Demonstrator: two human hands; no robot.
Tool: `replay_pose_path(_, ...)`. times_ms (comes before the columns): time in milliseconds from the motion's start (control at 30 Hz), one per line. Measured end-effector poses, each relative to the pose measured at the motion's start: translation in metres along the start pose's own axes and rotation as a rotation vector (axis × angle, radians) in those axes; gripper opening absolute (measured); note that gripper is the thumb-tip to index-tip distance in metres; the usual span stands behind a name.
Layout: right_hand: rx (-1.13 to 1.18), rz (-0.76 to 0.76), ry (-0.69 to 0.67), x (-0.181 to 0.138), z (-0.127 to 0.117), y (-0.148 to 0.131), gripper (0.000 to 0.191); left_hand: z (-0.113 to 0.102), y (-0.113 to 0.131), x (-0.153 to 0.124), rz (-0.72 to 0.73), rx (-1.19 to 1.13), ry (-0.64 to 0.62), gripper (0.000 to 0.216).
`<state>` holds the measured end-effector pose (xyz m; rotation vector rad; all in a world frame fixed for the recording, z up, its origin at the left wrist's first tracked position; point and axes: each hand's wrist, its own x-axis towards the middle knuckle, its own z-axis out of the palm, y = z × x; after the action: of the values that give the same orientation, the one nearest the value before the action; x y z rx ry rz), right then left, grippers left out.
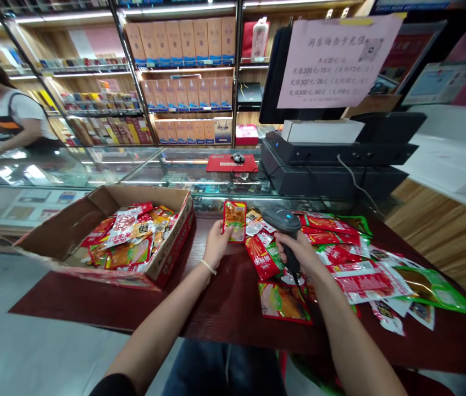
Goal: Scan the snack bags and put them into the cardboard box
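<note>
My left hand (216,245) holds up a small red-and-yellow snack packet (235,213), pinched at its lower edge between thumb and fingers. In my right hand (299,254) is a black barcode scanner (281,219), its head tilted toward the packet and a blue light lit on top. Fingers wrap round the scanner's handle. Beneath and right of it lies a spread of snack packets (344,236), mostly red, some white or green-edged. Another red-edged packet (284,302) rests near the table's front edge. Left of my hands, an open cardboard box (175,242) contains a heap of similar packets.
Behind the dark red table (220,308) runs a glass display counter (154,165). It bears a red mouse pad (216,162) with a mouse and a monitor (274,77) with a paper sign. Boxed goods fill the wall shelves (183,69). Another person (27,118) stands at far left.
</note>
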<state>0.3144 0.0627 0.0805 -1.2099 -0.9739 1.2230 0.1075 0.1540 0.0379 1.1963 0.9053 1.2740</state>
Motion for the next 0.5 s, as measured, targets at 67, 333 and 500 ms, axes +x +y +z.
replay_pose_path(67,0.016,-0.018,-0.004,-0.001,-0.001,-0.003,0.034,-0.005,0.036,-0.010,0.107,0.120,-0.087,0.022)
replay_pose_path(333,-0.017,-0.046,0.020,-0.005,-0.003,-0.013,0.032,-0.100,0.158,-0.038,0.516,0.902,0.129,0.029)
replay_pose_path(500,0.012,-0.056,0.081,-0.019,0.005,-0.012,0.033,-0.174,0.160,-0.034,0.470,1.224,0.375,0.041)
